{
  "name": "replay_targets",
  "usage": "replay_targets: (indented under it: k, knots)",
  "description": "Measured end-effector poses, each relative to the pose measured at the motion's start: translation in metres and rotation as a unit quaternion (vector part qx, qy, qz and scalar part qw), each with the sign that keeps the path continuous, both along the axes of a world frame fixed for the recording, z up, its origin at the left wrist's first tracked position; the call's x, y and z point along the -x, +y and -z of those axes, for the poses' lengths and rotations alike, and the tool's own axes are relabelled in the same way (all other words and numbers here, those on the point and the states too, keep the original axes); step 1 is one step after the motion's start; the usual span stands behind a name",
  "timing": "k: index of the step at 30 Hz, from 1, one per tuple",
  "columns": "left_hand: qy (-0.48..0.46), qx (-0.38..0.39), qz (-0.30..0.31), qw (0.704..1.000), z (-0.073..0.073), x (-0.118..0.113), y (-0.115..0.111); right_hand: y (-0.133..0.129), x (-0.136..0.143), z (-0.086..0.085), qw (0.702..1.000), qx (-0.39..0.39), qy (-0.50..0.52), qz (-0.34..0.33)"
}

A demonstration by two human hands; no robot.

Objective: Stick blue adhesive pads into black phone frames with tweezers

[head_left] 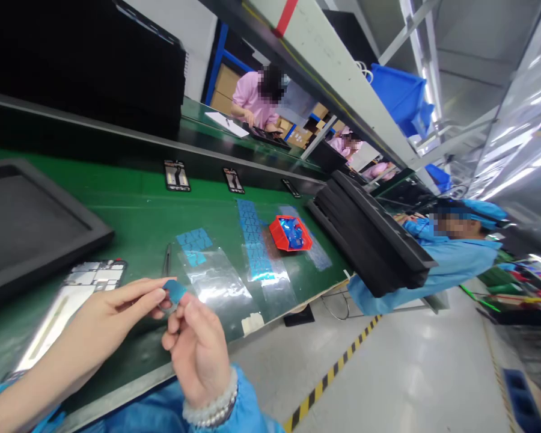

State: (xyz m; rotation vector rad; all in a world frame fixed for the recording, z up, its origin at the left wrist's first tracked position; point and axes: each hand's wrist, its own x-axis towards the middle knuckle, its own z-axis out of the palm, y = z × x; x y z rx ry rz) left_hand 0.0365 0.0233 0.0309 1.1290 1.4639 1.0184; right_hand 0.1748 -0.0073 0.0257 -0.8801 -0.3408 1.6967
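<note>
Between my two hands is a small blue film sticker (175, 291). The thumb and finger of my left hand (117, 307) pinch its left side. My right hand (201, 343), with bead bracelets at the wrist, grips its lower right edge, fingers curled. Behind my left hand a phone frame (79, 300) lies on the green bench, partly covered by the forearm. Tweezers (167, 260) lie just beyond the fingertips. A clear sheet with several blue stickers (195, 243) at its far end lies beyond my right hand.
Another blue sticker sheet (255, 240) and a red bin (277, 233) of blue pieces lie farther right. Phone parts (177, 175) line the back. A black tray (31, 222) is at left, stacked black trays (369, 234) at right. A co-worker (451, 240) sits beyond the stack.
</note>
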Motion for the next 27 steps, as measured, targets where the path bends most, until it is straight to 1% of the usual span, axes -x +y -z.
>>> replay_targets:
  k: [2,5,7,9,11,13,14,15,16,17,18,20,21,22,23,24,25,27]
  knots:
    - [-0.023,0.021,-0.019,0.999,-0.004,0.006,-0.005,-0.001,0.010,-0.001,1.000,0.004,0.000,-0.014]
    - [-0.032,0.035,-0.026,0.999,-0.009,0.012,-0.009,-0.004,0.019,-0.002,1.000,0.008,0.003,-0.026]
    - [-0.023,0.027,-0.040,0.999,-0.009,0.016,-0.012,-0.008,0.024,0.000,1.000,0.003,0.003,-0.029]
    - [0.002,0.007,-0.042,0.999,-0.006,0.022,-0.018,-0.013,0.030,0.004,0.999,-0.011,-0.001,-0.036]
    - [0.035,-0.019,-0.014,0.999,0.001,0.034,-0.027,-0.017,0.034,0.010,0.999,-0.026,-0.014,-0.046]
    - [0.065,-0.031,0.023,0.997,0.014,0.053,-0.036,-0.016,0.037,0.017,0.997,-0.035,-0.050,-0.049]
    - [0.083,-0.030,0.031,0.996,0.022,0.063,-0.039,-0.014,0.037,0.021,0.994,-0.044,-0.089,-0.047]
    - [0.112,-0.027,0.023,0.993,0.031,0.072,-0.041,-0.012,0.038,0.024,0.987,-0.064,-0.143,-0.043]
    - [0.151,-0.029,0.005,0.988,0.040,0.081,-0.042,-0.009,0.039,0.027,0.972,-0.094,-0.212,-0.043]
    - [0.195,-0.035,-0.018,0.980,0.048,0.087,-0.041,-0.006,0.041,0.030,0.946,-0.137,-0.290,-0.051]
    - [0.229,-0.044,-0.037,0.972,0.055,0.090,-0.040,-0.003,0.043,0.032,0.908,-0.186,-0.370,-0.065]
    - [0.254,-0.057,-0.057,0.964,0.067,0.089,-0.035,-0.001,0.049,0.035,0.816,-0.270,-0.499,-0.111]
    - [0.248,-0.057,-0.058,0.965,0.070,0.086,-0.033,-0.001,0.052,0.037,0.776,-0.296,-0.541,-0.134]
    - [0.234,-0.051,-0.062,0.969,0.073,0.083,-0.032,-0.003,0.054,0.038,0.748,-0.310,-0.567,-0.153]
    - [0.214,-0.039,-0.074,0.973,0.075,0.079,-0.032,-0.006,0.056,0.039,0.734,-0.315,-0.578,-0.165]
    - [0.188,-0.024,-0.092,0.978,0.075,0.076,-0.033,-0.010,0.056,0.040,0.735,-0.312,-0.576,-0.172]
    - [0.158,-0.007,-0.112,0.981,0.075,0.073,-0.034,-0.014,0.054,0.041,0.747,-0.305,-0.564,-0.176]
    - [0.098,0.025,-0.152,0.983,0.073,0.068,-0.036,-0.022,0.047,0.043,0.789,-0.276,-0.521,-0.172]
